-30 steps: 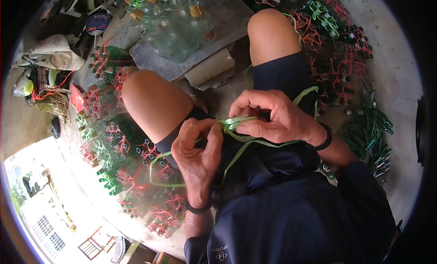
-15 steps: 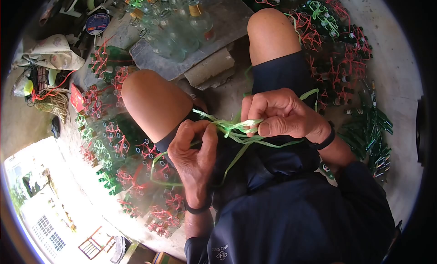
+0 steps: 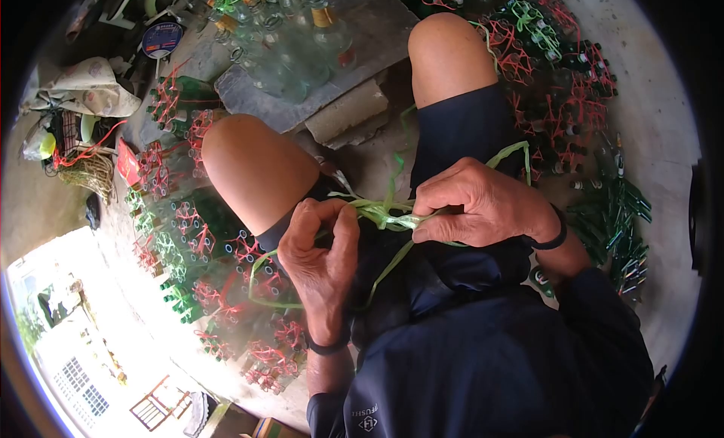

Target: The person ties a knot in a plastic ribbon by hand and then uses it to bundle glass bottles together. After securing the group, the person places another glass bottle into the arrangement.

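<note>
Green plastic twine [image 3: 391, 215] is stretched between my two hands above my lap, with a knotted bunch in its middle. My left hand [image 3: 323, 249] pinches one side of the bunch between thumb and fingers. On the other side, my right hand [image 3: 479, 204] pinches the strands close to the knot. A loop of the twine hangs below and left of my left hand, and another end sticks up behind my right hand. The fingertips partly hide the strands they hold.
Clear glass bottles [image 3: 290, 57] stand on a grey stone slab [image 3: 377, 23] beyond my knees. Bundles of green bottles tied with red and green twine [image 3: 192, 230] lie at the left, more [image 3: 554, 98] at the right. Loose green bottles [image 3: 615, 212] are piled at the far right.
My right hand has closed its thumb and fingers nearer the knot. The strands on that side are drawn in, and a green end now stands up beyond the knot. My left hand has barely moved.
</note>
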Motion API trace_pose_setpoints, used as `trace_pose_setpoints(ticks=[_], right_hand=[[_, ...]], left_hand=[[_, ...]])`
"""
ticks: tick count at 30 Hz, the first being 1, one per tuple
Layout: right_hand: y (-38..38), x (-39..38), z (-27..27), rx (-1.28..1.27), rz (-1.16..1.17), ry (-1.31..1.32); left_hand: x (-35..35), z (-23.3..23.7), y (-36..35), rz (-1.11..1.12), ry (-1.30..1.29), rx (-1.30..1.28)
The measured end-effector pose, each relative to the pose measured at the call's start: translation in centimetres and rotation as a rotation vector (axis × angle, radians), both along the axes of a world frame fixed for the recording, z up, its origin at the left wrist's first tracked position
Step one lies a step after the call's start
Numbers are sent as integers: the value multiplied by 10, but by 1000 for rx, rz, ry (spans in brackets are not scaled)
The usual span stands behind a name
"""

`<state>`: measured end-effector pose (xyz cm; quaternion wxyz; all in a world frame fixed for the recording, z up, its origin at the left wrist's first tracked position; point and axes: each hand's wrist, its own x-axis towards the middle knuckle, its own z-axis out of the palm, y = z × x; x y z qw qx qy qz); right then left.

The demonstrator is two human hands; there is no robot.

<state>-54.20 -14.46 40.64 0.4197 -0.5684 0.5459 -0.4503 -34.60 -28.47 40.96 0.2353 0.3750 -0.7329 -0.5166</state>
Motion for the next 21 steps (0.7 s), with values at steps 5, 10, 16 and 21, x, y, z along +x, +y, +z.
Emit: trace_pose_setpoints(ticks=[5,10,16,21], right_hand=[[5,-5,3,-136,83,-371],[11,-9,7,-187,55,-611],[20,-6,3,-105,-56,-938],[24,-8,6,-134,-104,-974]], left_hand=[[0,1,1,4,-21,-3],[1,-1,0,4,-11,16],[0,0,0,-15,-20,-17],[2,-5,0,-12,-4,12]])
